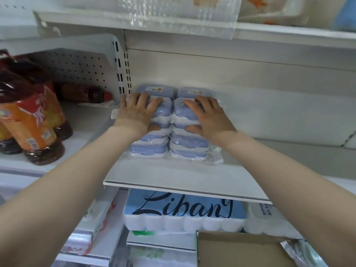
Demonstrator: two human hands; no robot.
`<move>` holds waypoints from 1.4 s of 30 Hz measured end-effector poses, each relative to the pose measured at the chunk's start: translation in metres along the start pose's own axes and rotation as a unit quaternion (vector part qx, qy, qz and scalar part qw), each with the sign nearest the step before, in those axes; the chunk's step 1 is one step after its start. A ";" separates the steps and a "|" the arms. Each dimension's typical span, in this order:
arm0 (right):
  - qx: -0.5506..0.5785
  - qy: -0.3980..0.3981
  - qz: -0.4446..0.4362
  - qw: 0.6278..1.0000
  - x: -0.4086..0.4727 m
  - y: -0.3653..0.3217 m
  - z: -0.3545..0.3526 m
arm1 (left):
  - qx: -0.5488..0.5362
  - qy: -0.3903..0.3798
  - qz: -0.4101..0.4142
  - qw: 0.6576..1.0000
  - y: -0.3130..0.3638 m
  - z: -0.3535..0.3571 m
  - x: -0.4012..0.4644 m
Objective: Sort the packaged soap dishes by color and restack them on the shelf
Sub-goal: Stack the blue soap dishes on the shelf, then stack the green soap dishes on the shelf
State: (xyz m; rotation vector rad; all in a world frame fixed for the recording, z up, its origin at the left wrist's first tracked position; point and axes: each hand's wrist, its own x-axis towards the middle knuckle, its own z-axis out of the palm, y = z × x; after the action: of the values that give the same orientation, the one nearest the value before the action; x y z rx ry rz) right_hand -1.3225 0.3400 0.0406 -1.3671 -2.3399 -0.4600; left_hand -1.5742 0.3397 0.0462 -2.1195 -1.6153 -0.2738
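Two stacks of blue-and-white soap dishes in clear wrap stand side by side on the white shelf [173,176]. My left hand [134,112] lies over the top of the left stack [149,149], fingers curled on the top dish and thumb tucked in at its front. My right hand [209,116] grips the top of the right stack [189,147] the same way, thumb against the front. Behind them two more blue dishes [156,90] with small labels stand against the back wall.
Dark bottles with orange labels [32,120] crowd the shelf section to the left. Wrapped goods hang over the upper shelf's edge [183,18]. Below are a blue tissue pack [185,211] and an open cardboard box [240,251]. Bare shelf lies right of the stacks.
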 end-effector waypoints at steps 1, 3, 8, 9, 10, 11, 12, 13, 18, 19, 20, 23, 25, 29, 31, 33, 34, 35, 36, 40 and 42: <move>-0.005 -0.006 0.008 1.000 -0.001 -0.001 -0.003 | 0.002 0.004 -0.002 1.000 0.002 0.000 -0.002; -0.021 -0.021 0.021 0.999 -0.001 -0.004 -0.007 | -0.002 0.016 -0.008 1.000 0.005 -0.002 -0.007; -0.066 -0.055 0.019 0.996 -0.013 -0.002 -0.024 | -0.005 0.078 0.020 0.997 0.020 -0.011 -0.021; -0.070 -0.048 0.012 0.996 -0.019 0.001 -0.029 | -0.010 0.091 0.029 0.995 0.024 -0.014 -0.024; -0.073 -0.040 0.007 0.996 -0.027 0.004 -0.033 | -0.018 0.106 0.038 0.993 0.028 -0.018 -0.027; -0.077 -0.032 0.008 0.996 -0.037 0.008 -0.038 | -0.029 0.123 0.048 0.991 0.034 -0.022 -0.031; -0.078 -0.023 0.014 0.997 -0.048 0.014 -0.043 | -0.039 0.139 0.059 0.988 0.040 -0.026 -0.036; -0.079 -0.014 0.021 0.997 -0.062 0.021 -0.048 | -0.050 0.152 0.069 0.985 0.048 -0.030 -0.041; -0.114 0.025 0.019 0.993 -0.158 0.061 -0.073 | -0.119 0.170 0.130 0.970 0.106 -0.041 -0.067; -0.115 0.022 0.024 0.993 -0.181 0.070 -0.078 | -0.132 0.170 0.141 0.966 0.122 -0.042 -0.071; -0.113 0.018 0.032 0.993 -0.204 0.080 -0.082 | -0.141 0.169 0.155 0.963 0.140 -0.042 -0.076; -0.106 -0.005 0.064 0.992 -0.278 0.111 -0.088 | -0.166 0.162 0.189 0.954 0.202 -0.036 -0.094; -0.106 -0.019 0.070 0.992 -0.329 0.134 -0.085 | -0.181 0.154 0.200 0.950 0.249 -0.028 -0.107; -0.074 -0.053 0.081 0.993 -0.426 0.176 -0.069 | -0.228 0.139 0.202 0.942 0.354 -0.004 -0.145; -0.046 -0.082 0.095 0.991 -0.475 0.194 -0.057 | -0.253 0.086 0.192 0.944 0.410 0.009 -0.171; -0.028 -0.114 0.102 0.988 -0.526 0.214 -0.040 | -0.271 0.023 0.197 0.942 0.463 0.027 -0.201; -0.022 -0.129 0.105 0.986 -0.551 0.223 -0.030 | -0.275 -0.007 0.201 0.940 0.487 0.037 -0.217; -0.013 -0.143 0.111 0.983 -0.575 0.232 -0.020 | -0.279 -0.037 0.205 0.937 0.511 0.046 -0.233; 0.000 -0.159 0.123 0.979 -0.601 0.239 -0.009 | -0.283 -0.066 0.208 0.934 0.534 0.053 -0.250; 0.056 -0.262 0.170 0.948 -0.686 0.260 0.029 | -0.294 -0.160 0.218 0.917 0.618 0.079 -0.313; 0.076 -0.296 0.176 0.936 -0.707 0.271 0.046 | -0.323 -0.202 0.229 0.896 0.655 0.090 -0.336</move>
State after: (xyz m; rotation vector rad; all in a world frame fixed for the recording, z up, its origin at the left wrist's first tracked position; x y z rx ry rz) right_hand -0.7751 -0.0419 -0.3209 -1.9990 -2.4044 0.2779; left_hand -1.0609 -0.0411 -0.3292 -3.1719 -1.2573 -0.2441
